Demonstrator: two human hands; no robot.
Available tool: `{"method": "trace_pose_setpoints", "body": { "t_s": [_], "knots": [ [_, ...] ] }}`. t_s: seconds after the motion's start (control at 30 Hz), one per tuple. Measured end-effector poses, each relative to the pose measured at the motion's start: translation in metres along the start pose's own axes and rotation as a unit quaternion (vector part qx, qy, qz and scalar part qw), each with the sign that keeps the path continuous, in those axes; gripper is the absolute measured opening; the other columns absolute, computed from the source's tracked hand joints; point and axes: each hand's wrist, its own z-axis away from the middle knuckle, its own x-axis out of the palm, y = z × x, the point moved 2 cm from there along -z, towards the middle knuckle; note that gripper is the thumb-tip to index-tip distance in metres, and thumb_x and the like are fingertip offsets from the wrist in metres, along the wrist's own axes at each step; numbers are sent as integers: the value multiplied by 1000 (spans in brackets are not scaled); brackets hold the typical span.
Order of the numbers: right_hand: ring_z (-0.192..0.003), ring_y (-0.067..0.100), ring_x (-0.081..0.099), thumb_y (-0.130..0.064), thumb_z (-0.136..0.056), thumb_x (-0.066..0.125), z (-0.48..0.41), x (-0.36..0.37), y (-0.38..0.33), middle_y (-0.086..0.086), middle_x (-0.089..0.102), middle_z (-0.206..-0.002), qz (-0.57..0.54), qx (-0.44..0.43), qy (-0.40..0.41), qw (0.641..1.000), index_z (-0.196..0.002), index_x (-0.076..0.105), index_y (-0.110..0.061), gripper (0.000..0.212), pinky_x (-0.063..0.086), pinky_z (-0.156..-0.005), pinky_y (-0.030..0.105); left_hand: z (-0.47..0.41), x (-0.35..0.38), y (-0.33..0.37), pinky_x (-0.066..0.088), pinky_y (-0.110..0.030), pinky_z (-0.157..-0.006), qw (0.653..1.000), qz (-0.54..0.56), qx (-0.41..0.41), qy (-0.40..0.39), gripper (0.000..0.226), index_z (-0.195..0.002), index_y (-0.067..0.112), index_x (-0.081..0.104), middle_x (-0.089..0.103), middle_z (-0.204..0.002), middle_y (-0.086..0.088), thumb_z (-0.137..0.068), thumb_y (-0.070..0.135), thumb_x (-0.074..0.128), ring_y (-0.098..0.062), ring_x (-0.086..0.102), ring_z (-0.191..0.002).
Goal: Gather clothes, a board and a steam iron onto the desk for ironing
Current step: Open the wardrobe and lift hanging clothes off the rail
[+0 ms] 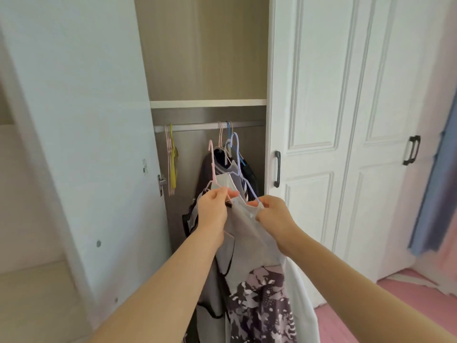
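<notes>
Below the wardrobe rail [197,126], the left hand [214,206] pinches a thin pink hanger [212,164], the right hand [274,211] pinches the smooth grey garment [247,231] at its shoulder.

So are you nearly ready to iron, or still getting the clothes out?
Just starting. The wardrobe door is open, and the pink hanger and lilac hanger look lifted off the rail. The left hand grips the pink one, the right hand the lilac one, pale clothes hanging from them. Dark clothes hang on the rail. No desk, board or iron is in view, so those are left.
</notes>
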Motion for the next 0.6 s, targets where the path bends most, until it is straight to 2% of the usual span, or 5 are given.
{"method": "trace_pose_setpoints", "body": {
  "t_s": [0.1, 0.2, 0.3, 0.4, 0.6],
  "knots": [
    [-72, 21, 52, 3, -84, 49, 39, -8, -3, 15, 59, -81, -6, 12, -6, 1000, -94, 65, 1, 19, 42, -62, 31, 41, -15, 8, 40, -26, -72, 999, -2, -24, -34, 42, -63, 23, 77, 74, -94, 1, -96, 23, 51, -13, 58, -94],
    [-73, 21, 54, 6, -83, 47, 77, -15, -7, 15, 61, -85, 0, 22, -8, 1000, -95, 66, -4, 25, 44, -62, 29, 75, -29, 12, 49, -26, -70, 995, 51, -66, -51, 19, -98, 13, 73, 75, -92, -7, -93, 24, 57, -18, 67, -89],
    [-64, 16, 51, 4, -82, 49, 112, -20, -12, 7, 59, -75, -4, 23, -11, 1000, -90, 67, -10, 24, 41, -51, 22, 107, -43, 15, 52, -21, -59, 987, 84, -81, -107, 23, -112, 11, 63, 76, -85, -8, -94, 23, 57, -13, 71, -73],
    [-61, 13, 50, 2, -82, 52, 144, -24, -14, 1, 57, -69, -2, 22, -14, 1000, -83, 65, -14, 21, 38, -49, 19, 137, -54, 14, 55, -27, -65, 969, 151, -115, -158, 13, -105, 9, 60, 75, -93, -10, -96, 16, 55, -16, 72, -73],
    [-73, 18, 58, 1, -81, 52, 199, -29, -10, 9, 66, -89, -1, 25, -9, 1000, -88, 68, -15, 24, 47, -61, 27, 190, -75, 10, 58, -29, -68, 946, 197, -138, -215, 8, -99, 4, 57, 74, -100, -15, -97, 9, 52, -26, 73, -87]
  ]
}}
